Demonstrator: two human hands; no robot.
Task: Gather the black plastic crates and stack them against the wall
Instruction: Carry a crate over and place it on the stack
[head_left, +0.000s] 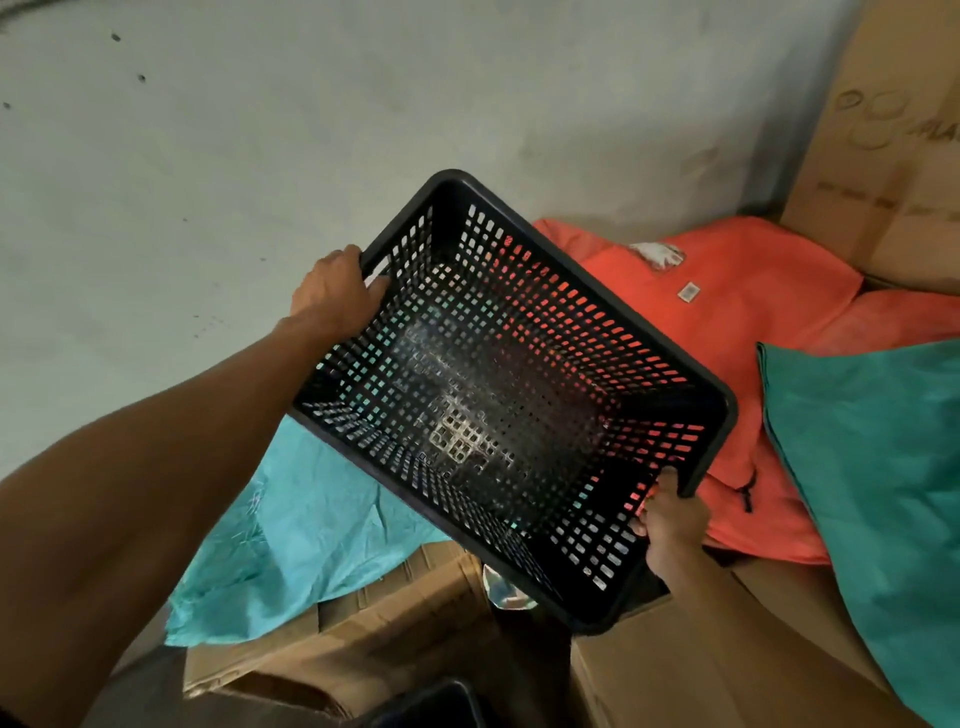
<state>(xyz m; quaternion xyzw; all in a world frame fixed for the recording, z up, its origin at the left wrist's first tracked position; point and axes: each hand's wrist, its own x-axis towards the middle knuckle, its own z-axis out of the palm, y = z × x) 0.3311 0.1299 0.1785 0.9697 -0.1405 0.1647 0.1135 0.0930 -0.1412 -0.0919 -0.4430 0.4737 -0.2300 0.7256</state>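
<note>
While only the head view is on offer, it shows the work plainly enough: a black crate (511, 405) is held up in the air, tipped so its open top faces the camera and its slotted floor faces the clutter behind. It is empty, and pale scuffing marks the inside of its bottom.

On the far short end, the left hand (335, 293) is closed over the rim, fingers hooked through the handle slot. At the near right corner, the right hand (672, 522) is closed on the rim as well, fingers curled inside the wall. Both arms reach forward, so the crate is carried by the two hands and rests on nothing.

Behind and below it lie an orange garment (727, 332), a turquoise cloth (306, 540) spread over cardboard boxes (395, 618), and a teal cushion (872, 467) at the right. A pale wall (260, 130) fills the upper left, close beyond the crate. At the bottom edge a dark rim (441, 701) shows, perhaps another crate, though too little is visible to tell.

By my reading, this is the carrying step: one crate gathered, not yet set down. No stack is visible against the wall, so the next move likely calls for levelling the crate, finding a clear spot at the wall's foot, and lowering it squarely.
</note>
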